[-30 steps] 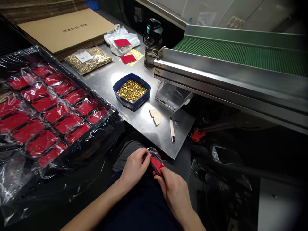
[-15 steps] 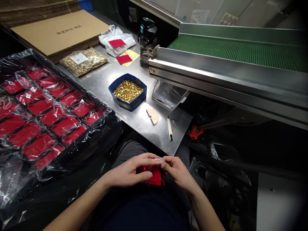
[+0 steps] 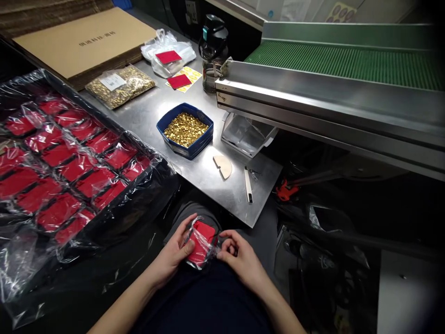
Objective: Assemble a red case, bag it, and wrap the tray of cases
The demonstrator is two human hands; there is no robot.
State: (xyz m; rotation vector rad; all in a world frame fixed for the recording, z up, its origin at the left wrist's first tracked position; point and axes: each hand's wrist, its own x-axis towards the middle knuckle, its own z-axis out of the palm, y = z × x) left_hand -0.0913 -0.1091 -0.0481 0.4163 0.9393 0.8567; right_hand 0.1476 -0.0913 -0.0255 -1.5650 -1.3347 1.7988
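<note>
Above my lap, my left hand (image 3: 176, 248) grips a flat red item in clear plastic wrap (image 3: 203, 239) by its left side, thumb on top. The item's face is tilted up toward me, and its exact kind is hidden by the wrap. At its right edge my right hand (image 3: 238, 253) pinches the crinkled plastic film between thumb and fingertips. Beyond my hands, on the metal table, lie a pale half-round piece with a notch (image 3: 222, 167) and a white-handled cutter (image 3: 248, 184).
A blue bin (image 3: 186, 150) holds small gold pieces. To the left, a black-lined box (image 3: 163, 174) holds several wrapped red items. A green conveyor (image 3: 330, 65) rises at the right above a clear tray (image 3: 248, 134). A bag of gold pieces (image 3: 120, 86) lies behind.
The wrapped red item has turned face up and come more into view. My left hand has shifted to its left side, while my right hand still pinches the film.
</note>
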